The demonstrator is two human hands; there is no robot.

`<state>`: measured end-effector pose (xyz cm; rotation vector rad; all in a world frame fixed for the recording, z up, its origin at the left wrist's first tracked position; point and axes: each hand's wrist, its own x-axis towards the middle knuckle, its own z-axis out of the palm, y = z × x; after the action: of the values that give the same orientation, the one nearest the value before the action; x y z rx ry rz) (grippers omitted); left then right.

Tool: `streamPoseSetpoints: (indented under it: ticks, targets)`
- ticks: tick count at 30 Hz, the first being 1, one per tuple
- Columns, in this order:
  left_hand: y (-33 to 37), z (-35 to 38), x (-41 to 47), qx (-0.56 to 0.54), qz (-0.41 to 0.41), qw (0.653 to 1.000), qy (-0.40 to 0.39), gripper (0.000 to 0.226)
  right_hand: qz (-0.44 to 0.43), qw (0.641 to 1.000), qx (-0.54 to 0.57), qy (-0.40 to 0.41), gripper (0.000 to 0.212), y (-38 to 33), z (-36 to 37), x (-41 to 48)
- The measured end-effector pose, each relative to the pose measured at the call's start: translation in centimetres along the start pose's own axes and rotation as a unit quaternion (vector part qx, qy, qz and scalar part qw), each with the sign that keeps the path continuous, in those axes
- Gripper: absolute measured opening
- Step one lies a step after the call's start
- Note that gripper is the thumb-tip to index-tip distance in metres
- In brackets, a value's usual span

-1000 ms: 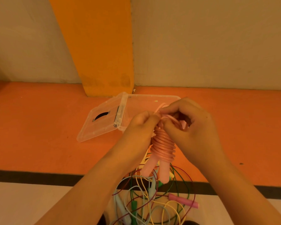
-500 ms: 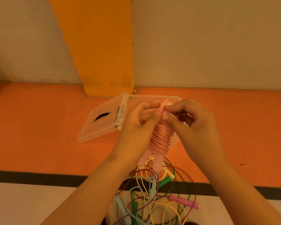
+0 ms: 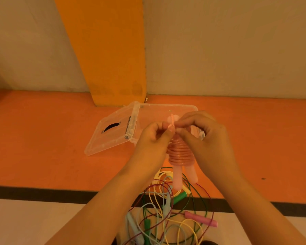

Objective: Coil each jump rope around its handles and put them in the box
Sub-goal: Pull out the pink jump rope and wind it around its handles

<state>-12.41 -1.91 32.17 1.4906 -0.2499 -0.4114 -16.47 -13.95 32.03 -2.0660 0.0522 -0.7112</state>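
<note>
Head view: open lid (image 3: 111, 137) lies left of clear box (image 3: 159, 110). Left hand (image 3: 152, 138) grip curled, pinching free end of pink jump rope (image 3: 179, 154), coiled round its handles, in front of box. Right hand (image 3: 205, 138) grip pinches same end.

The left hand (image 3: 152, 138) and right hand (image 3: 203, 137) cover the top of the pink jump rope (image 3: 179, 154), so where its loose end runs cannot be told. They also hide the near right side of the box (image 3: 166, 107). The tangle of ropes (image 3: 166, 218) is cut off at the near edge. A dark speck (image 3: 263, 178) on the right is too small to identify.
</note>
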Motion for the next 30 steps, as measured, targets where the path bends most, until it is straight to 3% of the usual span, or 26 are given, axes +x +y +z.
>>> streamPoseSetpoints:
  ticks: [3,7,10,13,16,21,26,30]
  targets:
    - [0.1,0.3,0.1,-0.02,-0.012,0.999,0.031,0.012,0.058,0.998,-0.027,0.013,0.036,0.1,0.4,-0.2]
    - [0.7,0.4,0.3,-0.088,-0.018,0.995,0.047,0.017,0.248,0.964,0.082,-0.043,0.08,0.2,0.8,-0.2]
    - [0.9,0.4,0.0,-0.117,-0.031,0.992,0.025,0.02,0.286,0.945,0.134,-0.087,0.059,0.6,1.3,-0.4]
    - [0.3,0.2,0.0,-0.033,-0.015,0.999,0.036,0.023,0.257,0.957,0.106,-0.088,0.042,1.1,1.2,-0.4]
    - [-0.1,0.0,0.2,0.126,0.067,0.989,0.031,0.015,0.204,0.974,0.075,-0.06,0.046,1.1,0.7,-0.4]
    - [-0.3,0.0,0.4,0.202,0.149,0.968,0.02,0.01,0.169,0.985,0.022,-0.021,0.05,1.5,0.0,-0.2]
    - [-0.2,0.3,0.2,0.208,0.16,0.965,-0.004,0.01,0.181,0.983,0.035,-0.002,0.042,1.8,-0.5,0.4]
    - [0.4,0.2,-0.1,0.075,0.094,0.993,-0.014,0.019,0.208,0.969,0.105,-0.08,0.049,2.1,-1.4,0.8]
